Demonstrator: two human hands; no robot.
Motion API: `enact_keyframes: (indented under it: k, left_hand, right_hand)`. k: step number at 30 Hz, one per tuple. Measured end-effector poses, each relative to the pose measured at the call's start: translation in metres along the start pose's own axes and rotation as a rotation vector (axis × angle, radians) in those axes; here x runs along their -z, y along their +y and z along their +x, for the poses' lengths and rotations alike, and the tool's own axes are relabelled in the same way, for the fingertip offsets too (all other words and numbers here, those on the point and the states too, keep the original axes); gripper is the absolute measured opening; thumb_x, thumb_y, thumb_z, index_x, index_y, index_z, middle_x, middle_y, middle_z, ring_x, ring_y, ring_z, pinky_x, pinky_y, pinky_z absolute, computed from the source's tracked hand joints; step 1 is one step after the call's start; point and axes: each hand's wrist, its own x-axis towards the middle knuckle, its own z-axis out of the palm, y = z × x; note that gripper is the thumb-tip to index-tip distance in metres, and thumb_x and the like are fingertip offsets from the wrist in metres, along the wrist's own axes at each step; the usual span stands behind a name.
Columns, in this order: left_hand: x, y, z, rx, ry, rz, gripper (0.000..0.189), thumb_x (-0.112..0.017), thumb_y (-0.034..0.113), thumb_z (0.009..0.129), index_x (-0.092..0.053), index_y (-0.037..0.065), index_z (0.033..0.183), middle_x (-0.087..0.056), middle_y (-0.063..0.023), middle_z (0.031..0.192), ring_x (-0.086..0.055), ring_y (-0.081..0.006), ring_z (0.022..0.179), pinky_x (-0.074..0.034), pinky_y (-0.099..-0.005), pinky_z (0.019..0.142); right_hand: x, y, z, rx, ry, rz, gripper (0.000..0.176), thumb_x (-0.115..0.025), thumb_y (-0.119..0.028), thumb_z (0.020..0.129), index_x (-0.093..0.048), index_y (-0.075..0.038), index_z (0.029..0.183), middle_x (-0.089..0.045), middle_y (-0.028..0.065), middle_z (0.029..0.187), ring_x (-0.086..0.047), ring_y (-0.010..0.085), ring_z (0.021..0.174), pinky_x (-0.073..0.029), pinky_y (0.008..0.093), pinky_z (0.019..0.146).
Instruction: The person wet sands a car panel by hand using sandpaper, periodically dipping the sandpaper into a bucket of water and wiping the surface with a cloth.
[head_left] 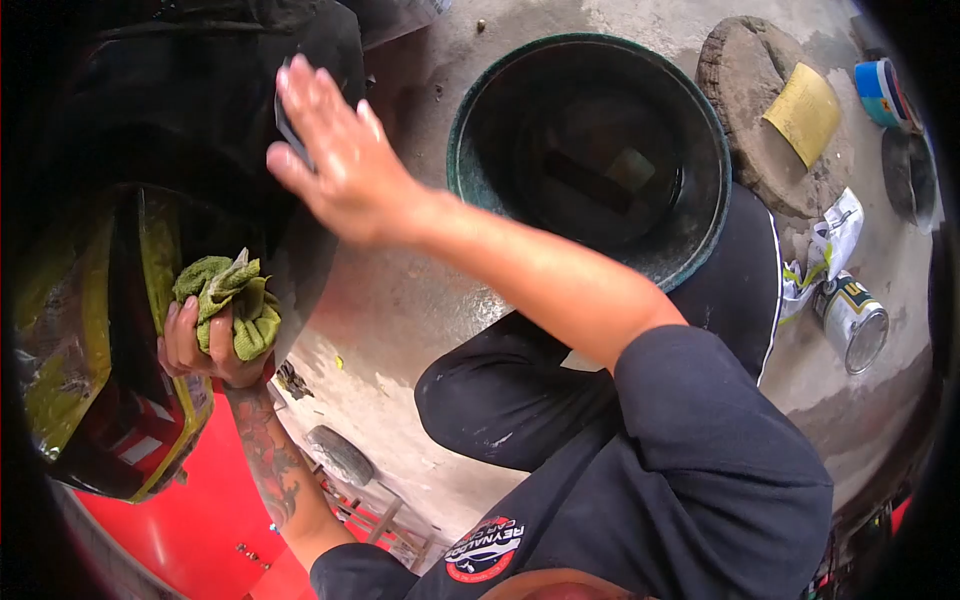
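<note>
My left hand (215,345) is closed round a crumpled green cloth (240,308), beside a glossy black and red part with yellow tape-like edging (150,420). My right hand (345,165) lies nearly flat against a large black panel (190,110), its fingers stretched out and looking wet. Between thumb and forefinger shows the edge of a thin grey sheet (290,128), possibly sandpaper; the palm hides most of it. Below my right forearm stands a dark green-black tub (465,150) holding water, with a dark bar and a pale piece lying inside.
A yellowish sheet (805,112) rests on a round wooden slab (735,70). Close by are a blue tin (878,93), a metal can (853,325) and a crumpled white wrapper (838,235). A red surface (215,500) lies below my left forearm. My bent leg (510,400) is by the tub.
</note>
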Motion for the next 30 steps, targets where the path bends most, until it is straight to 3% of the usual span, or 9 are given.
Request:
enact_keyframes:
  k: [3,7,11,14,17,19,23,30]
  left_hand:
    - [0.0,-0.004,-0.007,-0.014,-0.021,0.04,0.05,-0.067,0.056,0.094,-0.055,0.017,0.123,-0.059,-0.0095,0.127,-0.06,-0.032,0.117,-0.04,-0.0484,0.104]
    - [0.0,-0.005,-0.008,-0.026,-0.015,0.023,0.05,-0.07,0.054,0.092,-0.054,0.018,0.125,-0.057,-0.008,0.126,-0.059,-0.0314,0.117,-0.04,-0.048,0.105]
    - [0.0,0.002,0.0,0.025,-0.006,0.031,0.036,-0.071,0.043,0.092,-0.053,0.021,0.114,-0.058,-0.0061,0.123,-0.062,-0.0296,0.113,-0.038,-0.0465,0.104]
    - [-0.001,-0.003,-0.008,-0.009,-0.014,0.034,0.051,-0.072,0.052,0.091,-0.054,0.018,0.123,-0.057,-0.0072,0.126,-0.059,-0.0308,0.118,-0.039,-0.0481,0.105]
    - [0.001,0.001,-0.007,0.051,-0.034,0.055,0.036,-0.071,0.043,0.092,-0.05,0.024,0.114,-0.058,-0.0036,0.124,-0.062,-0.0284,0.115,-0.035,-0.0463,0.106]
    - [0.003,0.004,-0.004,0.072,-0.042,0.047,0.036,-0.072,0.043,0.092,-0.049,0.025,0.113,-0.058,-0.003,0.125,-0.061,-0.0281,0.116,-0.035,-0.0463,0.107]
    - [0.002,0.003,-0.004,0.081,-0.035,0.021,0.037,-0.073,0.044,0.091,-0.048,0.025,0.113,-0.058,-0.0029,0.126,-0.061,-0.028,0.117,-0.034,-0.047,0.108]
    - [0.007,0.0,-0.006,0.055,-0.063,0.038,0.044,-0.073,0.045,0.089,-0.05,0.023,0.118,-0.058,-0.0047,0.128,-0.059,-0.03,0.12,-0.036,-0.0495,0.105]
  right_hand:
    - [0.01,-0.002,0.024,0.027,0.0,0.009,0.072,-0.047,-0.039,0.107,-0.019,-0.009,0.165,-0.015,0.017,0.172,-0.014,0.0378,0.159,-0.018,0.0633,0.123]
    - [0.02,0.029,0.018,0.136,-0.042,-0.007,0.072,-0.052,-0.031,0.103,-0.021,-0.015,0.166,-0.017,0.0129,0.173,-0.017,0.0348,0.159,-0.018,0.0608,0.124]
    - [0.021,0.02,0.031,0.239,-0.007,-0.064,0.074,-0.053,-0.031,0.101,-0.023,-0.007,0.163,-0.019,0.0181,0.171,-0.021,0.0399,0.157,-0.023,0.0665,0.12]
    - [0.015,0.018,0.023,0.262,0.034,-0.111,0.074,-0.055,-0.03,0.1,-0.023,-0.006,0.163,-0.02,0.0195,0.17,-0.022,0.0419,0.156,-0.026,0.0667,0.118]
    - [-0.002,0.008,-0.032,0.217,-0.023,-0.128,0.081,-0.059,-0.033,0.1,-0.018,-0.004,0.164,-0.018,0.0213,0.17,-0.022,0.043,0.156,-0.027,0.0672,0.117]
    - [-0.01,0.01,-0.047,0.228,-0.054,-0.185,0.082,-0.06,-0.037,0.1,-0.019,-0.004,0.163,-0.019,0.0219,0.17,-0.024,0.0435,0.155,-0.027,0.0668,0.117]
    - [0.0,-0.017,0.013,0.323,0.11,-0.205,0.079,-0.06,-0.04,0.099,-0.027,-0.001,0.16,-0.026,0.0224,0.167,-0.032,0.0445,0.15,-0.028,0.0667,0.115]
    - [0.004,-0.026,-0.021,0.29,-0.046,-0.225,0.077,-0.058,-0.038,0.101,-0.026,-0.004,0.162,-0.024,0.0201,0.169,-0.028,0.0436,0.153,-0.025,0.0663,0.118]
